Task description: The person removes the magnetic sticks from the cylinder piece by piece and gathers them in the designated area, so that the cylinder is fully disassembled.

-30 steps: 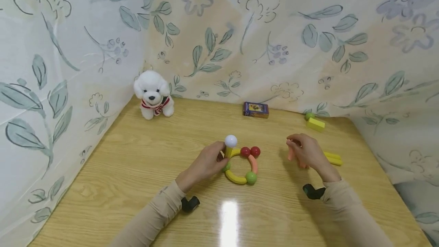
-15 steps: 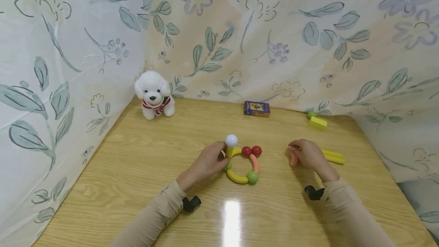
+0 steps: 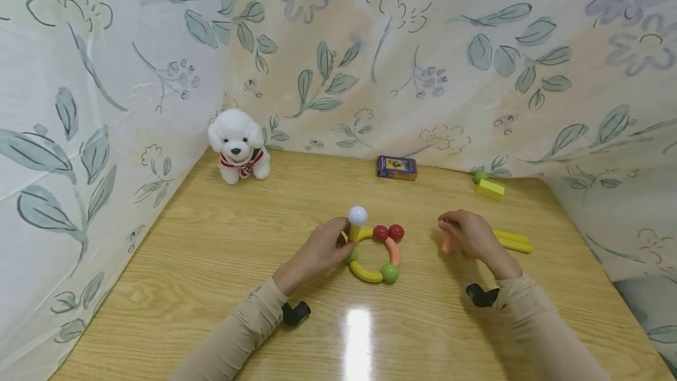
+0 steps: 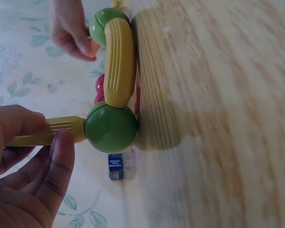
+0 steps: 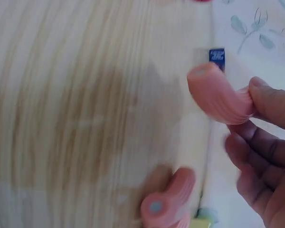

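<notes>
My left hand (image 3: 319,249) pinches an upright straight yellow magnetic stick (image 4: 78,127) between thumb and fingers. A white ball (image 3: 357,215) tops this stick, and a green ball (image 4: 111,127) is at its foot. That green ball belongs to a ring of curved yellow sticks (image 3: 366,272), a curved pink stick (image 3: 393,251), another green ball (image 3: 389,273) and a red ball (image 3: 380,233). To the right, my right hand (image 3: 469,235) pinches one end of a curved pink magnetic stick (image 5: 218,95) above the table. More pink sticks (image 5: 168,204) lie below that hand, mostly hidden by it in the head view.
Two straight yellow sticks (image 3: 513,241) lie right of my right hand. Behind them are a yellow block (image 3: 490,190) and a green ball (image 3: 481,176). A small blue box (image 3: 396,167) and a white toy dog (image 3: 236,144) stand at the back, by the floral cloth.
My right hand first dips slightly toward the table, then rises and shifts a little left with the curved pink stick. The left hand keeps its grip on the yellow stick.
</notes>
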`<action>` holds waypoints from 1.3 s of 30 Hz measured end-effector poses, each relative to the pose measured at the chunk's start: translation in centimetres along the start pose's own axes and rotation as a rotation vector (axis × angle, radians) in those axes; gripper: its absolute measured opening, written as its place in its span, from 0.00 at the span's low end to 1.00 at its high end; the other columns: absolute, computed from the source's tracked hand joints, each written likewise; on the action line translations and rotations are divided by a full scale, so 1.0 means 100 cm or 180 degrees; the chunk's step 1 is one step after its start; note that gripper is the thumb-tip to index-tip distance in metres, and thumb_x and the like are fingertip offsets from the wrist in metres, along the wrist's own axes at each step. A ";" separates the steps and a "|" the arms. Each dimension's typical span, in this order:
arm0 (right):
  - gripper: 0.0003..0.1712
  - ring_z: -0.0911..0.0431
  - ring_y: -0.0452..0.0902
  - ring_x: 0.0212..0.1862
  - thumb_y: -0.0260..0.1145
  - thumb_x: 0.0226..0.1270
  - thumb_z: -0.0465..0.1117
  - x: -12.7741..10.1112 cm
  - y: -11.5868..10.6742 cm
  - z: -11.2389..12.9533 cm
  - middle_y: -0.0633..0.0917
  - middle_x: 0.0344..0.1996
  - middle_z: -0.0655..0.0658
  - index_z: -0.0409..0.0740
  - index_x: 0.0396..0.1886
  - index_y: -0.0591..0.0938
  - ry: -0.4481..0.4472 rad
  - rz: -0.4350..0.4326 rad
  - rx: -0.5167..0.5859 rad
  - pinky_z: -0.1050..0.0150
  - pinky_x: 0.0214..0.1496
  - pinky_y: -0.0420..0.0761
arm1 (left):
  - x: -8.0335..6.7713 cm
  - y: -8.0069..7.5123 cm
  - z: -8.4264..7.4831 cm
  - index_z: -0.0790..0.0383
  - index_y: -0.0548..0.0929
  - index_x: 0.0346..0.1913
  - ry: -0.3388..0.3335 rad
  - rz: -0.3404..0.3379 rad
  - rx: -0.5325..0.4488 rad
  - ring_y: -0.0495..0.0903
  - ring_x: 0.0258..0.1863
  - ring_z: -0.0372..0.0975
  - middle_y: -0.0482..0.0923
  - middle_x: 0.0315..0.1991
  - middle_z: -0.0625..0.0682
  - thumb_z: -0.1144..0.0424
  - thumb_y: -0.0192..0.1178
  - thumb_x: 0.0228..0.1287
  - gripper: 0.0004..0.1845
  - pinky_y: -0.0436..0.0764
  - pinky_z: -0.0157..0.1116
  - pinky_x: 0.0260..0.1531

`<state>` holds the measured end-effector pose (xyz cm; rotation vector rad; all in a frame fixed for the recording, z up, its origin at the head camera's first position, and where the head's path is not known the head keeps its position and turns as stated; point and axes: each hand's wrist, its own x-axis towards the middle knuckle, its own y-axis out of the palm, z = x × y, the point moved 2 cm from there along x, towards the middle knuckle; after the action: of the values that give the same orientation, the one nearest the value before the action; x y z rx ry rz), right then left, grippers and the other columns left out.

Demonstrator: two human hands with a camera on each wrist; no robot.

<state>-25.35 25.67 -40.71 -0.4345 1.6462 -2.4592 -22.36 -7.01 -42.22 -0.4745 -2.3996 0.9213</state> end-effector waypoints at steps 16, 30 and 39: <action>0.16 0.62 0.79 0.35 0.71 0.58 0.32 0.020 0.010 0.125 0.82 0.36 0.48 0.42 0.48 0.85 -0.1796 -0.0601 0.0803 0.69 0.35 0.81 | 0.000 0.000 0.001 0.63 0.77 0.40 0.0055 -0.0029 -0.0055 0.81 0.31 0.41 0.80 0.35 0.53 0.70 0.65 0.60 0.08 0.79 0.27 0.31; 0.11 0.61 0.77 0.33 0.70 0.61 0.35 0.008 0.009 0.120 0.84 0.37 0.49 0.45 0.44 0.85 -0.1363 -0.0712 0.0772 0.63 0.34 0.81 | 0.002 0.004 0.001 0.63 0.77 0.41 0.0108 -0.0015 -0.0004 0.81 0.32 0.40 0.80 0.35 0.53 0.69 0.65 0.60 0.09 0.78 0.27 0.32; 0.14 0.65 0.73 0.26 0.75 0.55 0.41 -0.036 0.045 0.108 0.81 0.37 0.49 0.46 0.42 0.87 -0.1633 0.0123 -0.0189 0.75 0.27 0.72 | 0.001 0.006 0.002 0.63 0.77 0.45 -0.0143 0.0089 -0.0150 0.81 0.32 0.37 0.82 0.39 0.54 0.66 0.66 0.62 0.12 0.79 0.27 0.32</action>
<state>-18.70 15.48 -41.60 -0.9377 1.4861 -2.0382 -22.46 -6.60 -42.70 -0.5113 -2.4657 0.8983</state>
